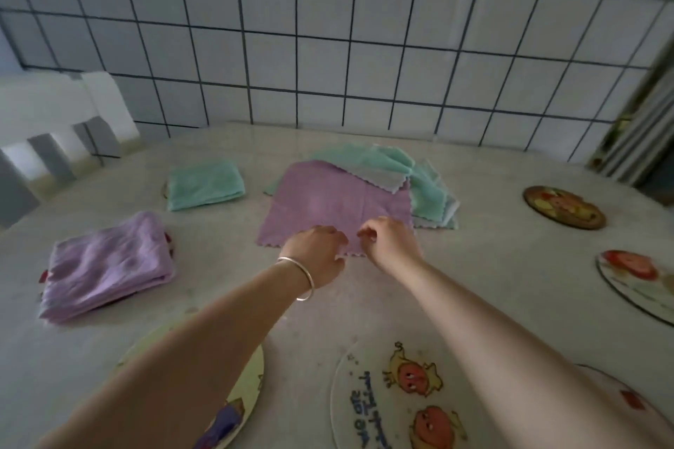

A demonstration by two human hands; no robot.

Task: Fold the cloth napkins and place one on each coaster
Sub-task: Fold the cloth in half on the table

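Note:
A purple napkin (pixel 328 204) lies flat on top of a pile of green napkins (pixel 423 189) at the table's middle. My left hand (pixel 321 251), with a bangle on the wrist, and my right hand (pixel 392 242) both pinch its near edge, close together. A folded purple napkin (pixel 109 266) covers a coaster at the left. A folded green napkin (pixel 204 184) covers another coaster farther back. Bare coasters lie at the near left (pixel 244 397), near middle (pixel 368 408), right (pixel 634 284) and far right (pixel 563 206).
The marble table (pixel 492 266) meets a white tiled wall (pixel 328 47) at the back. A white chair back (pixel 54 128) stands at the far left. A folded metal frame (pixel 634 128) leans at the far right.

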